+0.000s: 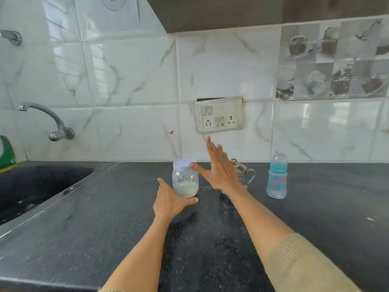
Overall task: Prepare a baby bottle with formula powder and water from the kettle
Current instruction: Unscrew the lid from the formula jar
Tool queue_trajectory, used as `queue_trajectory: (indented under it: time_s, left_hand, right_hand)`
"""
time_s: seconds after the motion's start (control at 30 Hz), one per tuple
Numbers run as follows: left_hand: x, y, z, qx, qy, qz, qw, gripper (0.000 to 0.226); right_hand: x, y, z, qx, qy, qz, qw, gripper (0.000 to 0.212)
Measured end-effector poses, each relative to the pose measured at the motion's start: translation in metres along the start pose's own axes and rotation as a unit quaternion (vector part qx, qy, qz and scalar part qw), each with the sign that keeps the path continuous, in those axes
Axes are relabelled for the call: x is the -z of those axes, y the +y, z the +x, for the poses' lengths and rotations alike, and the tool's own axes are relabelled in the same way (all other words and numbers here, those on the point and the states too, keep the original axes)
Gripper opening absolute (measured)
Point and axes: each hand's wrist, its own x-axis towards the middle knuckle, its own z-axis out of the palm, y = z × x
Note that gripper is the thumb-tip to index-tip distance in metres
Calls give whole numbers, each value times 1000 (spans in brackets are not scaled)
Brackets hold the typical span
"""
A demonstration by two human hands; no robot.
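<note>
A clear jar [185, 180] with a white lid [183, 164] stands on the dark counter [126, 218], with pale formula powder in its bottom. My left hand [169, 200] cups the jar's base, thumb in front and fingers on its left side. With fingers straight and spread, my right hand [219, 168] hovers just right of the lid, its thumb tip touching the lid's edge. Partly hidden behind that hand is a small steel kettle [244, 172]. Further right stands the capped baby bottle [277, 175], blue collar and dotted body, upright.
A dark sink [31, 186] lies at the left under a wall tap [49, 121]. A green object [7, 152] sits at the far left edge. A switch and socket panel [219, 114] hangs on the tiled wall behind the jar.
</note>
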Motion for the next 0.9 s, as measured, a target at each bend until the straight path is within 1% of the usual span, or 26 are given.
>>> queue_trajectory:
  time_s: [0.07, 0.17, 0.2, 0.27, 0.37, 0.4, 0.57, 0.73, 0.77, 0.8, 0.87, 0.9]
  left_hand:
    - [-7, 2, 14, -1, -8, -7, 1000, 148]
    - [-22, 3, 37, 5, -6, -28, 1000, 148]
    - [-28, 1, 42, -3, 2, -32, 999, 144]
    - [-37, -4, 50, -18, 24, -45, 999, 126]
    - [-39, -6, 50, -38, 50, -60, 996, 92]
    - [-37, -5, 46, -43, 49, -62, 996, 87]
    - [-27, -6, 20, -44, 38, -63, 996, 85]
    - [-12, 0, -36, -43, 32, -66, 996, 86]
    - [-9, 1, -49, -44, 31, -65, 996, 86]
    - [-7, 1, -60, -45, 28, -64, 997, 86]
    - [-1, 2, -84, -45, 23, -68, 996, 85]
    - [2, 3, -94, -44, 21, -72, 996, 85]
  right_hand:
    - [-12, -3, 15, -17, -47, 62, 997, 91]
    - [-37, -2, 35, -28, -74, 142, 987, 91]
    - [-46, -2, 39, -36, -79, 164, 983, 92]
    - [-59, 0, 46, -57, -87, 202, 974, 95]
    - [-68, -1, 49, -73, -88, 230, 966, 95]
    - [-69, -1, 49, -78, -86, 234, 965, 94]
    - [-53, -7, 31, -97, -98, 220, 966, 94]
    - [-22, -18, -8, -99, -116, 212, 965, 96]
    - [-15, -21, -17, -103, -119, 206, 966, 95]
    - [-8, -23, -26, -108, -122, 200, 966, 88]
    - [6, -27, -44, -118, -118, 174, 971, 57]
    - [12, -30, -51, -117, -117, 157, 974, 50]
